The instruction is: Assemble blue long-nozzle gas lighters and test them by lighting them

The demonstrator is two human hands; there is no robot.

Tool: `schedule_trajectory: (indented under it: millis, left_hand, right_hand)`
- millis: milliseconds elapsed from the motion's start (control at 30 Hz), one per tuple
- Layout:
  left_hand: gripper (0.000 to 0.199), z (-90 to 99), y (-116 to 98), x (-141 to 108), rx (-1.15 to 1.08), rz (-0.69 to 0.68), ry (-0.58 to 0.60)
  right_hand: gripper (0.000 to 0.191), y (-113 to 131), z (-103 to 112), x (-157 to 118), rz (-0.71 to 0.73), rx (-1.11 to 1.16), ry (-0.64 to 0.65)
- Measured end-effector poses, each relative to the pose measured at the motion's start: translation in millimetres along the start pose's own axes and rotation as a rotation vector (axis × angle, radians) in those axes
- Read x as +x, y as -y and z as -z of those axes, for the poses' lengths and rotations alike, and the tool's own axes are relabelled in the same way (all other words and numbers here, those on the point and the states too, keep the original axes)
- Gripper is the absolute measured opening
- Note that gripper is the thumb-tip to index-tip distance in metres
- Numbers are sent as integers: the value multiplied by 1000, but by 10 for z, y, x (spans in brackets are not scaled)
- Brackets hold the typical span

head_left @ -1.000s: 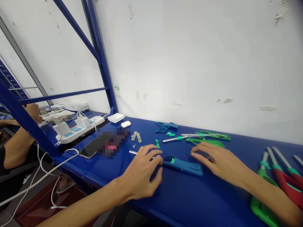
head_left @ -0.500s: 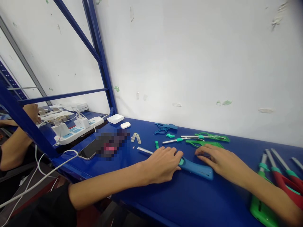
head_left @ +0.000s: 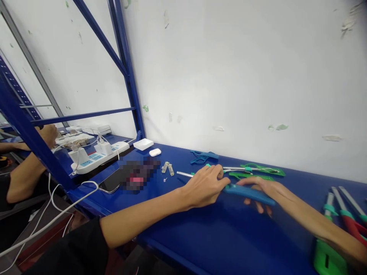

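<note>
My left hand (head_left: pixel 205 187) is closed around the front of a blue stick lighter (head_left: pixel 249 193). Its silver tube points left from under my fingers, and the trigger area is hidden. At the handle end, my right hand (head_left: pixel 276 190) wraps over and behind it, with several fingertips showing below, slightly blurred. The handle is tilted and appears lifted off the blue table (head_left: pixel 229 240). Just behind my hands lie green lighter casing pieces (head_left: pixel 265 169) with a metal tube. Farther back is a blue casing piece (head_left: pixel 204 157).
Two clear small parts (head_left: pixel 168 168) and a tiny piece (head_left: pixel 164 180) lie left of my hands. Farther left are a phone (head_left: pixel 110 181), white case (head_left: pixel 155 152), white tray (head_left: pixel 143 144) and power strip (head_left: pixel 94 158). Green (head_left: pixel 329 259) and red lighters (head_left: pixel 352 227) lie right. Another person's arm (head_left: pixel 27 175) shows at left.
The lighter's handle has come up and shifted right with my left hand. My right hand, earlier beside the handle, now has its fingers around it. The view has shifted slightly.
</note>
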State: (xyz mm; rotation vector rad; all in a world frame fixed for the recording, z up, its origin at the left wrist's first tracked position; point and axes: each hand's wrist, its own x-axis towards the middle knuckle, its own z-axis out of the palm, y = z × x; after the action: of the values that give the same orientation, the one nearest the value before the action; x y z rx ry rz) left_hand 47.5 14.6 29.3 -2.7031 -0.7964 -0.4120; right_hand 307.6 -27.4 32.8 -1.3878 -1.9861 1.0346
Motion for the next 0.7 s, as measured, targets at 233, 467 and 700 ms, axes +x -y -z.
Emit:
schedule_trajectory:
  millis: [233,467,700]
  left_hand:
    - [29,-7,-43,-13,-79,37,20]
    - [37,-55,-4,-57,-275,87,-23]
    - [28,-44,25,-68,-307,118,-67]
  right_hand:
    - [60,124,-8,-1,-38,-43,-10]
    - [47,27,81,57,7,-174,-187]
    - [45,63,69,49,76,-196,-168]
